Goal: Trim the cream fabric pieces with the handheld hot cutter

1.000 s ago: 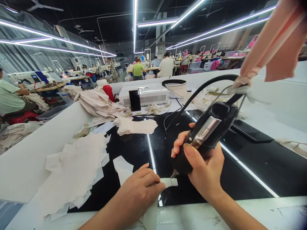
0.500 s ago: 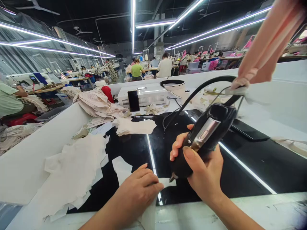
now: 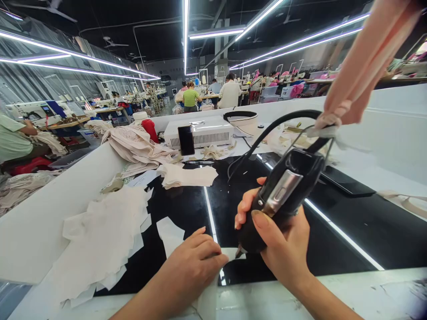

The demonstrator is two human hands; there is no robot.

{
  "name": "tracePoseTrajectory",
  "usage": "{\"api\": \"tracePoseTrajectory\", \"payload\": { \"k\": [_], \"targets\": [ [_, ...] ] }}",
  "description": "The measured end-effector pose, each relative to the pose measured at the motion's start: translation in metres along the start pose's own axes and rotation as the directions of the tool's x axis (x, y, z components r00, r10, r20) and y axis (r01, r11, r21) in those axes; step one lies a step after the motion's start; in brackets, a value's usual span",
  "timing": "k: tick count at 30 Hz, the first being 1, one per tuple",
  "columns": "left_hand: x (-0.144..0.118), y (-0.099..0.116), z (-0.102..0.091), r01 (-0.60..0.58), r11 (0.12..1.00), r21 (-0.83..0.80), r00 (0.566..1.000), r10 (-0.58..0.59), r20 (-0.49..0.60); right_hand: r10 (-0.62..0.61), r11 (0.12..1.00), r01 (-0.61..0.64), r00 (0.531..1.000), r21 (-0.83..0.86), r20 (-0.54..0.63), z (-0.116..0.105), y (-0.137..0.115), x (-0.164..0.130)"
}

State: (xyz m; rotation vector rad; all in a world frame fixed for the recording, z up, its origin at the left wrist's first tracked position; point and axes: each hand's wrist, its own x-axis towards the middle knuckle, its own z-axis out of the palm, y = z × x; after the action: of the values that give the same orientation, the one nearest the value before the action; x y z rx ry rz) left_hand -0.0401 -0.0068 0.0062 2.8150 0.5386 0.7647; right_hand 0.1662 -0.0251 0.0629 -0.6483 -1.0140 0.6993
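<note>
My right hand point(image 3: 283, 244) is wrapped round a black corded handheld tool point(image 3: 283, 195) with a silver plate on its side. Its small metal tip point(image 3: 239, 252) points down and touches, or nearly touches, a narrow pale fabric piece point(image 3: 231, 254) on the glossy black tabletop. My left hand point(image 3: 196, 262), fingers bent and together, presses this piece from the left; its fingertips are close to the tip. Part of the piece is hidden under that hand and hangs toward the front edge. Another pale cut piece point(image 3: 170, 235) lies just beyond my left hand.
Overlapping pale cut pieces point(image 3: 100, 235) spread at left, below a heap of beige fabric point(image 3: 133, 144). A small stack point(image 3: 188, 175), a phone point(image 3: 186, 140) and a white vented box point(image 3: 213, 133) stand farther back. A pink cloth strip point(image 3: 370, 66) suspends the tool. White side walls point(image 3: 63, 213) border the table.
The tool's upper end has tilted slightly left and down in my right hand, with the pink strip shifting along. My left hand has stayed nearly still.
</note>
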Motion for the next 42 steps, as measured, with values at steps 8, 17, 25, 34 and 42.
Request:
{"api": "tracePoseTrajectory", "payload": {
  "k": [8, 17, 25, 34, 42],
  "targets": [
    [0.002, 0.002, -0.004, -0.011, 1.0, 0.018, 1.0, 0.012, -0.015, -0.012, 1.0, 0.011, 1.0, -0.017, -0.022, -0.005, 0.0, -0.001],
    [-0.003, 0.007, -0.004, 0.019, 0.966, 0.258, 0.998, -0.004, -0.059, -0.028, 0.999, 0.027, 0.999, -0.046, -0.037, -0.001, -0.003, -0.003],
    [-0.009, 0.005, -0.005, 0.076, 0.962, 0.261, 0.997, -0.066, -0.046, -0.06, 0.994, 0.051, 0.994, -0.098, -0.09, 0.003, -0.002, -0.008],
    [-0.006, 0.001, -0.007, 0.005, 0.942, 0.335, 1.0, 0.005, -0.03, -0.075, 0.991, 0.062, 0.991, -0.117, -0.111, 0.004, -0.007, -0.007],
    [-0.001, 0.012, 0.003, 0.018, 0.869, 0.494, 1.0, -0.017, -0.006, -0.086, 0.991, 0.072, 0.989, -0.111, -0.122, 0.007, -0.008, -0.005]
  ]
}}
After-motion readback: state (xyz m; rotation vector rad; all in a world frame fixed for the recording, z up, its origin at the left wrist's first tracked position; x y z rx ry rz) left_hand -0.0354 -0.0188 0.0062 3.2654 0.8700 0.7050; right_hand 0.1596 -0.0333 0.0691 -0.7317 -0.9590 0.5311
